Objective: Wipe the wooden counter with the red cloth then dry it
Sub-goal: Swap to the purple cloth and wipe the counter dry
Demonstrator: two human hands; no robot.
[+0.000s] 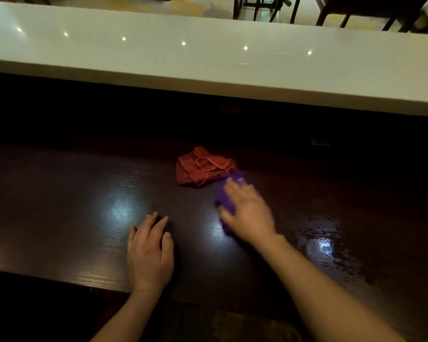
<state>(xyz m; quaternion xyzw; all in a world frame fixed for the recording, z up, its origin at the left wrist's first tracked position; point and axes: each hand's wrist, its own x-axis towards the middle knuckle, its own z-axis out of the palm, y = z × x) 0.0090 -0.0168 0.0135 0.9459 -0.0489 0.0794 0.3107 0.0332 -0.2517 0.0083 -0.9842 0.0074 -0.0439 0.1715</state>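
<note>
The red cloth (204,167) lies crumpled on the dark wooden counter (59,193), toward its back, with no hand on it. Just in front of it my right hand (247,211) presses flat on a purple cloth (224,198), which shows at the fingertips and left of the palm; the hand is motion-blurred. My left hand (150,250) rests palm down on the bare wood, fingers slightly spread, holding nothing. A wet, streaky sheen (324,243) covers the counter to the right of my right arm.
A raised white bar top (208,55) runs across behind the wooden counter, with a dark recess beneath its edge. Chair legs (282,8) stand on the floor beyond it. The counter's near edge (59,280) runs just below my left wrist.
</note>
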